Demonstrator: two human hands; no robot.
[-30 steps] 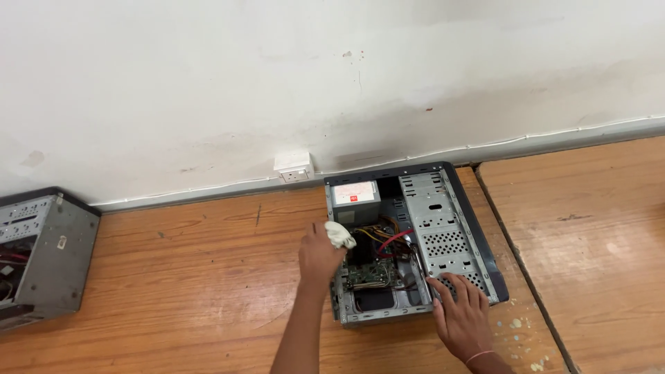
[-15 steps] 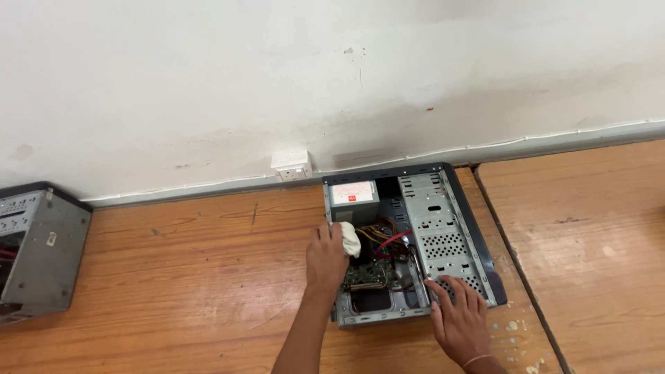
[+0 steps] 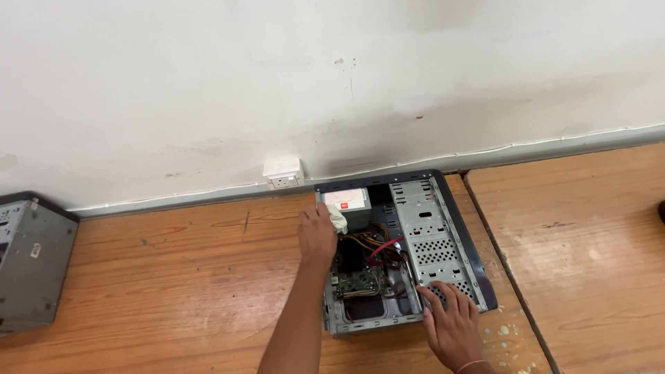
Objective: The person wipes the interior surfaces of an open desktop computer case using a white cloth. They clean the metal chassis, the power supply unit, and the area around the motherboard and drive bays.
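At 9 o'clock, second grey computer case lying well apart, untouched. At centre, left hand clenched around a white cloth, pressed to the left wall of the open computer case just beside the power supply at 12 o'clock of the chassis. Directly below the cloth, loose red and yellow cables and the green motherboard: likely to snag if wiped carelessly, tugging a connector loose or dragging lint onto the board. Sharp sheet-metal edges along that wall, so a scraped knuckle possible on a quick stroke. At 5 o'clock, right hand flat, fingers spread, grasping nothing, bracing the perforated drive bay; too little weight there and the case could slide on the polished wooden table. Wall socket at 11 o'clock, nothing visibly plugged in.
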